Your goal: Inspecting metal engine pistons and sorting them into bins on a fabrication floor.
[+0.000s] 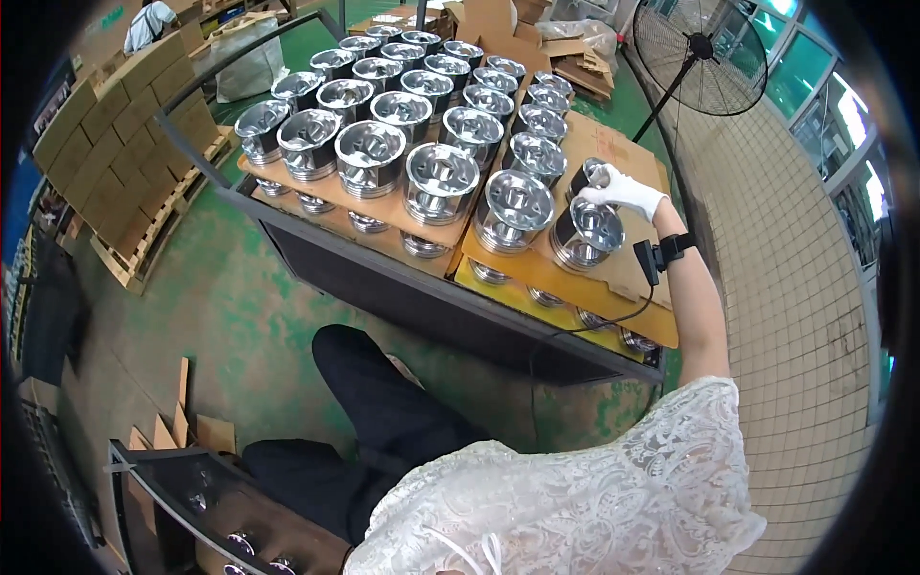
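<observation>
Right hand (pixel 621 189), white-gloved, reaches to the far right of a cart (pixel 402 292) and is curled around a shiny metal cylinder (pixel 586 175), gripping it at the back right corner of the top cardboard sheet (pixel 613 144). A black strap (pixel 676 246) with a cable sits on that wrist. Left hand: not in view. Metal cylinders, open-topped and ribbed at the base, stand upright in rows on the brown cardboard sheets; nearest the held one is another cylinder (pixel 586 233) just in front of it. A lower layer of cylinders shows beneath the sheets. Stacked brown cardboard boxes (pixel 110 144) on wooden pallets stand at the left on the green floor (pixel 240 316). Flattened cardboard (pixel 565 48) lies behind the cart. A black standing fan (pixel 700 53) is at the upper right.
</observation>
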The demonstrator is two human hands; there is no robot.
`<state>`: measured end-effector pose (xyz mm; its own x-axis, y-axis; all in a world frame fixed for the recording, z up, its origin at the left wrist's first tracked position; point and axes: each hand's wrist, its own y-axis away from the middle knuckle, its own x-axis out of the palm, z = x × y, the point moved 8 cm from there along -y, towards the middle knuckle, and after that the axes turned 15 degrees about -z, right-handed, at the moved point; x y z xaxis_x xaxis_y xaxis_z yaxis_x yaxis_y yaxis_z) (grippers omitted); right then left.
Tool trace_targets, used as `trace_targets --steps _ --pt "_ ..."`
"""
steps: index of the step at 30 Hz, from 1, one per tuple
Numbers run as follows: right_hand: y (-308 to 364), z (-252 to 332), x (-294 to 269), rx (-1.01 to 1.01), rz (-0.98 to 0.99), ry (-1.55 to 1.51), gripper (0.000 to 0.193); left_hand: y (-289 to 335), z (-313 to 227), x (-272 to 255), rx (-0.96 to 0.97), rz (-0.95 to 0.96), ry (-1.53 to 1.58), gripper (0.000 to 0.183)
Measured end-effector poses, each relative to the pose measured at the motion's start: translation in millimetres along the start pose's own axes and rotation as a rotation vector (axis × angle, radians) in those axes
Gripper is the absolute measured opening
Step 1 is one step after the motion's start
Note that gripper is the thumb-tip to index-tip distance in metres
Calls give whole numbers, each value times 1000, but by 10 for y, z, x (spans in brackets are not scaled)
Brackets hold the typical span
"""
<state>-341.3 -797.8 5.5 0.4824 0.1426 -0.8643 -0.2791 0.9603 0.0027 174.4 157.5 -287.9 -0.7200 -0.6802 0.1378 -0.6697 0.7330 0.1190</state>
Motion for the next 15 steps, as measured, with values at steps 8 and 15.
trace_targets --steps 8,15 --pt "123 219 275 -317 19 705 39 -990 1614 1246 -74 -46 148 52" --pt "35 172 315 -210 -78 666 24 -1971 1935 2160 -105 -111 291 48"
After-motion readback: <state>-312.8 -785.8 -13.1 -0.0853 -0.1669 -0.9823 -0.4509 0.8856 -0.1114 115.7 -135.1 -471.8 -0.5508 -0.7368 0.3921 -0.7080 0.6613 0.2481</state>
